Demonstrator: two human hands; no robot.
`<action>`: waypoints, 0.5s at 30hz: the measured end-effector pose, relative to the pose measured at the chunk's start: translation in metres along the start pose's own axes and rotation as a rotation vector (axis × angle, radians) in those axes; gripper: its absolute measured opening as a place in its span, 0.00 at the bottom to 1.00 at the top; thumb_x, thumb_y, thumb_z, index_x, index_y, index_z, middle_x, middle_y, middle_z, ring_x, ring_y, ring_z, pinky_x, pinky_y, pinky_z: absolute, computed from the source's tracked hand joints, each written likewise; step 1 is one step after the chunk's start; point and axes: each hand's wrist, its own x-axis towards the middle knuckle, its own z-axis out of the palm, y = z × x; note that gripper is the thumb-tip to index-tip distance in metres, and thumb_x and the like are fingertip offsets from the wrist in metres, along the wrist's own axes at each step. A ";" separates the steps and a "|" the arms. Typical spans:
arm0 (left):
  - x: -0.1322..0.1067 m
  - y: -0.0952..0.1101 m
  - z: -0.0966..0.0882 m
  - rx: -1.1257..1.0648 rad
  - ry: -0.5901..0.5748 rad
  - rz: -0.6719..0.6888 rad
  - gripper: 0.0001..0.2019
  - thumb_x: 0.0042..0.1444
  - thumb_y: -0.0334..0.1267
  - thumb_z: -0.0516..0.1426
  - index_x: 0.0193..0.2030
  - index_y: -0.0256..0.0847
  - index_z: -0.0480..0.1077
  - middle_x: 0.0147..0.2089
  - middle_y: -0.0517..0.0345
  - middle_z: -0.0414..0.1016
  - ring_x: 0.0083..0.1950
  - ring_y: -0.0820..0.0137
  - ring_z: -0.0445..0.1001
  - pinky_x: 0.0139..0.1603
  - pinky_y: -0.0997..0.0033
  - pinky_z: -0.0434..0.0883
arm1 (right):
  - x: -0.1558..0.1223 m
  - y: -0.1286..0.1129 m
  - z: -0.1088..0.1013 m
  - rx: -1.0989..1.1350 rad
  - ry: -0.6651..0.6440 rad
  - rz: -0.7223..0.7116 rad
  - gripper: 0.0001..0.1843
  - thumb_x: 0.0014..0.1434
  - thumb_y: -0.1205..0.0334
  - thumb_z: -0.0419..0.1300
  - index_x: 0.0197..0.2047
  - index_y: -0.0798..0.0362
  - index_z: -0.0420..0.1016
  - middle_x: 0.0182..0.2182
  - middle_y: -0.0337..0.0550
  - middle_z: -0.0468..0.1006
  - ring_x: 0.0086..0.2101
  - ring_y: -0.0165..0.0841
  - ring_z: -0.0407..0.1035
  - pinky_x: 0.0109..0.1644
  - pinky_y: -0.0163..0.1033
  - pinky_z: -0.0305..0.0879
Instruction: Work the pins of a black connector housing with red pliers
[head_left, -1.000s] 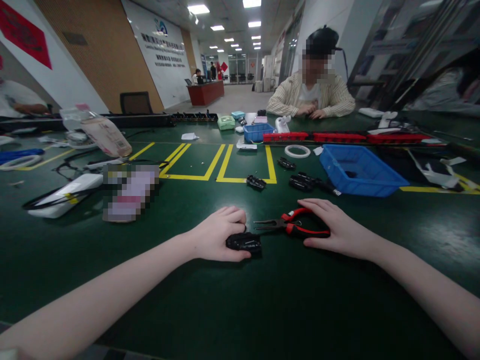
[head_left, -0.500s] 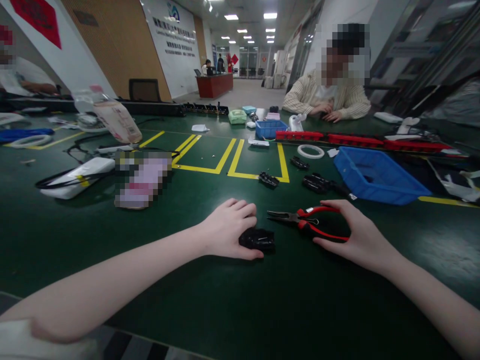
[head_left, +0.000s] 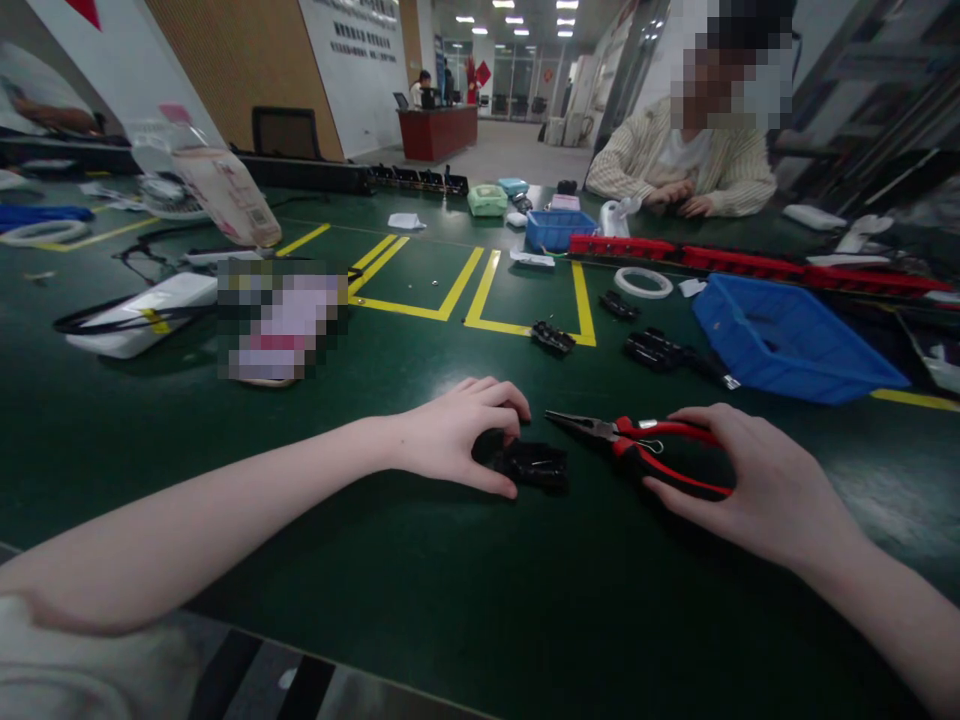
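My left hand [head_left: 459, 432] rests at the middle of the green table, its fingers curved and spread around the left end of a glossy black plastic part [head_left: 534, 465]. A gap shows between thumb and fingertips, and the part lies on the table; its left end is partly hidden by the hand. My right hand [head_left: 769, 480] is wrapped around the handles of red-and-black needle-nose pliers [head_left: 637, 445]. The pliers' handles are spread, and their narrow jaws point left, just above and right of the black part.
Several similar black parts [head_left: 654, 349] lie farther back beside a blue tray [head_left: 802, 345]. At left are a phone [head_left: 289, 325], a white box with a black cable [head_left: 146, 315] and a tilted bottle [head_left: 229, 195]. A person [head_left: 686, 160] sits across the table.
My left hand's fingers have loosened and spread away from the black part, showing more of it. My right hand still holds the pliers. The camera view has tilted down and shifted slightly.
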 end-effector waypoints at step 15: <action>0.001 -0.005 0.003 0.097 0.023 0.071 0.20 0.49 0.54 0.62 0.30 0.38 0.65 0.49 0.55 0.66 0.49 0.64 0.65 0.48 0.65 0.59 | -0.017 -0.011 -0.024 -0.026 0.244 -0.219 0.33 0.50 0.51 0.61 0.56 0.58 0.64 0.42 0.54 0.73 0.42 0.48 0.69 0.47 0.51 0.66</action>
